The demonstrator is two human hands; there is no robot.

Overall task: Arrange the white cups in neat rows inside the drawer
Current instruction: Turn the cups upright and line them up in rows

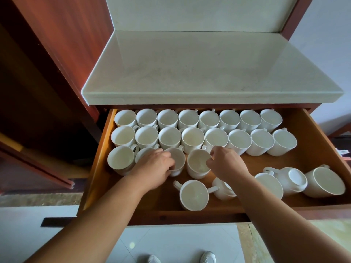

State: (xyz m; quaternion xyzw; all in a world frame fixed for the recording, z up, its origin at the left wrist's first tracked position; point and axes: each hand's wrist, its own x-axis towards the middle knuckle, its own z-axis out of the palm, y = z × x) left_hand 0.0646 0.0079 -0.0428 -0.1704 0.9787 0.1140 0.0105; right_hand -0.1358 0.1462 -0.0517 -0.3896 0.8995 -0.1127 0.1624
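In the drawer (275, 162), bare floor lies open mid-right; cup rows (191, 137) block the back, tipped cups (296, 179) the front right.

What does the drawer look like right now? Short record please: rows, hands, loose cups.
back row: eight cups, upright
second row: eight cups, upright
third row: four cups from the left, unfinished
left hand: grips the third cup of that row
right hand: pinches the rim of the fourth cup
loose cups: five at front and right, one upright, the rest look tipped or on their sides
drawer: open, bare floor right of the third row
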